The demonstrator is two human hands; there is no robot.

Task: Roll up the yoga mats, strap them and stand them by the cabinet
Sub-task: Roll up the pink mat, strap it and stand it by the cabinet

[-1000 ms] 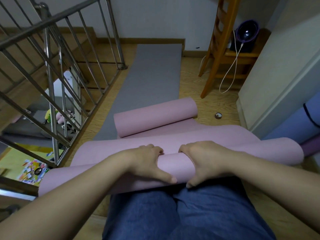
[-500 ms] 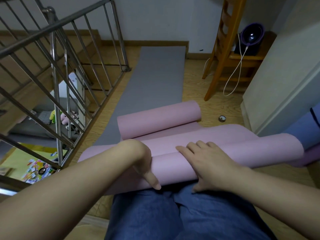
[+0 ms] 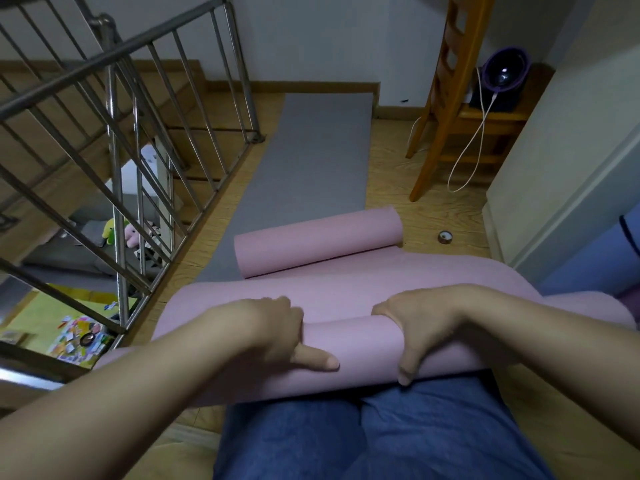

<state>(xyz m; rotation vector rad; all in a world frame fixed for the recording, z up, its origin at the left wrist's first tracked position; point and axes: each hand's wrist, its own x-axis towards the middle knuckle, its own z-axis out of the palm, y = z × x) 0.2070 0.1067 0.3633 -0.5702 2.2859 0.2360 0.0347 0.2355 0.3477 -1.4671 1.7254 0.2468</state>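
Note:
A pink yoga mat [image 3: 349, 282] lies across the wooden floor in front of my knees. Its near end is rolled into a thick tube [image 3: 360, 355], and its far end curls into a second roll [image 3: 318, 240]. My left hand [image 3: 277, 330] grips the near roll, fingers curled over the top and thumb pointing right along its front. My right hand [image 3: 412, 327] grips the same roll to the right, fingers over the top and thumb hanging down the front. A grey yoga mat [image 3: 311, 161] lies flat beyond, reaching the far wall.
A steel stair railing [image 3: 114, 140] borders the left, with a drop to the floor below. A wooden chair [image 3: 446, 98] holding a purple device [image 3: 505, 77] with a white cable stands at back right. A white cabinet [image 3: 568, 161] and a small round object [image 3: 445, 237] are on the right, with a blue rolled mat [image 3: 602, 258].
Both hands have curled over the top of the near pink roll again after the right hand lay flat on it. The roll looks slightly thicker and further forward.

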